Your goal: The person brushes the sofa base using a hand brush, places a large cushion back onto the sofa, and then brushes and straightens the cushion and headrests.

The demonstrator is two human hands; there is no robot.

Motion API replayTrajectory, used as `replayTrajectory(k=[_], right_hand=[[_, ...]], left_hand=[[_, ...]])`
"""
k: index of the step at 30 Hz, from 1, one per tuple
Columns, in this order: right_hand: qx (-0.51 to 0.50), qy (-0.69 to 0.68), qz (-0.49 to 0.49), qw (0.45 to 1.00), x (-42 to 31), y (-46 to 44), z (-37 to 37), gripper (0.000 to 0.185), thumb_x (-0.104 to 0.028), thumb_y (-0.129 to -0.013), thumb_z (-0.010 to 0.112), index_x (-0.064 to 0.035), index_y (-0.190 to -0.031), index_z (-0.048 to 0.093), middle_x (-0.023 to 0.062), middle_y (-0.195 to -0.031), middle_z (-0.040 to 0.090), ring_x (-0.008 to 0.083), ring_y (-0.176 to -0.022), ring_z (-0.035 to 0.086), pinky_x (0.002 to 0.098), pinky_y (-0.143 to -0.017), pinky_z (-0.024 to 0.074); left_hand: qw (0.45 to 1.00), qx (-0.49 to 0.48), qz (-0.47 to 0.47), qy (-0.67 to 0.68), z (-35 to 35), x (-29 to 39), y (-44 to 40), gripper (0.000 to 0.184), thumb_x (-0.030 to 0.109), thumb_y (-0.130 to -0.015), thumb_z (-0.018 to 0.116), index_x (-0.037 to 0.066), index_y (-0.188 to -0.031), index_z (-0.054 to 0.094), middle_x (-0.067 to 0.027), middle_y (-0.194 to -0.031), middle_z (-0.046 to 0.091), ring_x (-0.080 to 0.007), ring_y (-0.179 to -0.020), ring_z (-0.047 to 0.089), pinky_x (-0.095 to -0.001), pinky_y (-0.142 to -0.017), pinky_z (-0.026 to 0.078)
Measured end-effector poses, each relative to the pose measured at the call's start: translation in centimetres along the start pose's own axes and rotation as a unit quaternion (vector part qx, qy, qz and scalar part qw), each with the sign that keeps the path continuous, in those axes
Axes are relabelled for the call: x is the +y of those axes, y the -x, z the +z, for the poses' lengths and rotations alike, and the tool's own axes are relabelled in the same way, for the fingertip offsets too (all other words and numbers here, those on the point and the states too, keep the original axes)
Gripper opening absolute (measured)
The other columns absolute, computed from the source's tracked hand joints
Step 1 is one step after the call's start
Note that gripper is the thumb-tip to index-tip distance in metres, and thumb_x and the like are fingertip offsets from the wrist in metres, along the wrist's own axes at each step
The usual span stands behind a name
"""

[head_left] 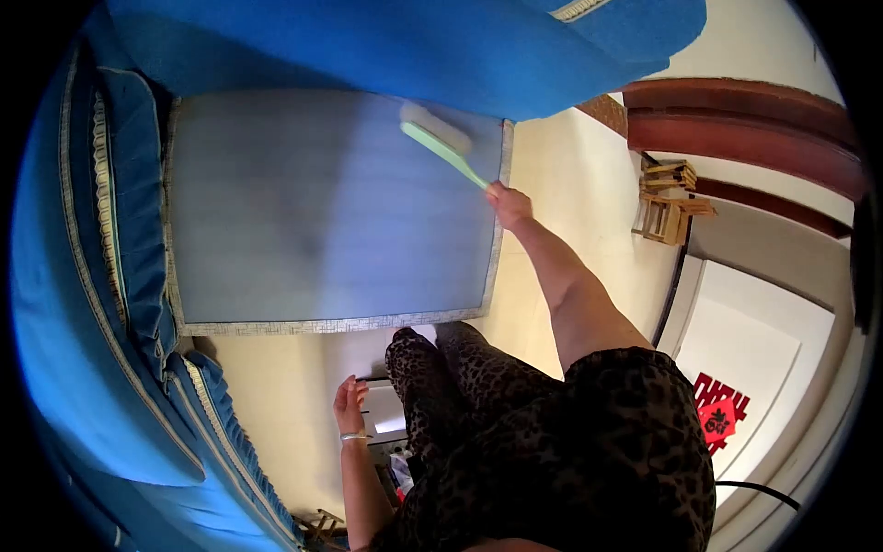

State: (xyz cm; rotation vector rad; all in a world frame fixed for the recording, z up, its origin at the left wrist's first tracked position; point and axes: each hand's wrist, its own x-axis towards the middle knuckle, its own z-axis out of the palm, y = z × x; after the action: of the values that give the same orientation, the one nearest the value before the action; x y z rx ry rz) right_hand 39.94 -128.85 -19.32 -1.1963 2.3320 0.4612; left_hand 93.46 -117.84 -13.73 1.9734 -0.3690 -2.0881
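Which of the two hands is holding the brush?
The right hand grips the green brush by its handle; the left hand, with a bracelet, holds nothing visible.

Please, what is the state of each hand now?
Left hand: loosely open, nothing visible in it.
Right hand: closed, holding the light-green brush.

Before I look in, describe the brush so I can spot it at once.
Find the big grey rectangular panel with the pale patterned border. Near its upper right corner in the picture, the person's right grip holds a long-handled brush. Pale green with a blurred whitish side, it stands apart from the grey panel and blue covers.
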Motion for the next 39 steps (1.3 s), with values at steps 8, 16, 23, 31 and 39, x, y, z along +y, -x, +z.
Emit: replayTrajectory(k=[8,16,23,31,39], right_hand=[[0.032,-0.039,0.14,0.989,10.4,5.4,1.6,0.028,-0.037,-0.091,0.047,-0.0132,-0.106,0.049,0.0154,-0.087,0.064,0.0334,-0.081,0.063,0.0451,-0.07,0.0494],[-0.023,-0.092,0.016,0.995,5.9,-2.4,-1.9,0.03,-0.037,-0.091,0.046,-0.0143,-0.108,0.055,0.009,-0.087,0.065,0.0299,-0.083,0.062,0.0414,-0.072,0.0488],[0.012,-0.133,0.217,0.967,18.5,8.0,1.4,0.039,-0.048,-0.092,0.04,-0.0131,-0.105,0.052,0.0163,-0.083,0.065,0.0363,-0.08,0.063,0.0494,-0.069,0.0489],[-0.022,-0.381,0.083,0.921,11.2,5.7,10.1,0.047,-0.05,-0.093,0.036,-0.0072,-0.097,0.055,0.0197,-0.089,0.062,0.0379,-0.084,0.06,0.048,-0.075,0.0474],[-0.186,-0.242,-0.029,0.952,9.5,17.1,7.1,0.035,-0.04,-0.094,0.039,-0.01,-0.106,0.05,0.0161,-0.084,0.065,0.0373,-0.076,0.062,0.049,-0.069,0.0485]], left_hand=[[1.0,-0.006,-0.029,-0.001,2.0,-3.4,0.0,0.041,0.036,-0.087,0.061,0.007,-0.115,0.058,-0.0016,-0.089,0.067,-0.0078,-0.077,0.061,-0.0204,-0.067,0.043],[0.986,-0.077,0.019,-0.144,11.8,0.8,1.8,0.039,0.038,-0.091,0.054,0.011,-0.119,0.057,-0.0057,-0.101,0.066,-0.0131,-0.091,0.061,-0.0296,-0.079,0.043],[0.983,-0.062,0.03,-0.171,11.9,0.9,3.1,0.041,0.038,-0.091,0.054,0.008,-0.118,0.057,-0.0066,-0.1,0.066,-0.0139,-0.088,0.061,-0.0281,-0.077,0.043],[0.96,-0.132,0.062,-0.237,19.5,2.2,2.3,0.039,0.032,-0.093,0.051,0.006,-0.121,0.054,-0.0057,-0.1,0.065,-0.0127,-0.091,0.06,-0.0277,-0.077,0.045],[0.946,-0.137,0.175,-0.233,25.2,4.9,0.6,0.034,0.023,-0.093,0.055,-0.001,-0.116,0.056,-0.0089,-0.097,0.065,-0.0142,-0.088,0.061,-0.0274,-0.081,0.048]])
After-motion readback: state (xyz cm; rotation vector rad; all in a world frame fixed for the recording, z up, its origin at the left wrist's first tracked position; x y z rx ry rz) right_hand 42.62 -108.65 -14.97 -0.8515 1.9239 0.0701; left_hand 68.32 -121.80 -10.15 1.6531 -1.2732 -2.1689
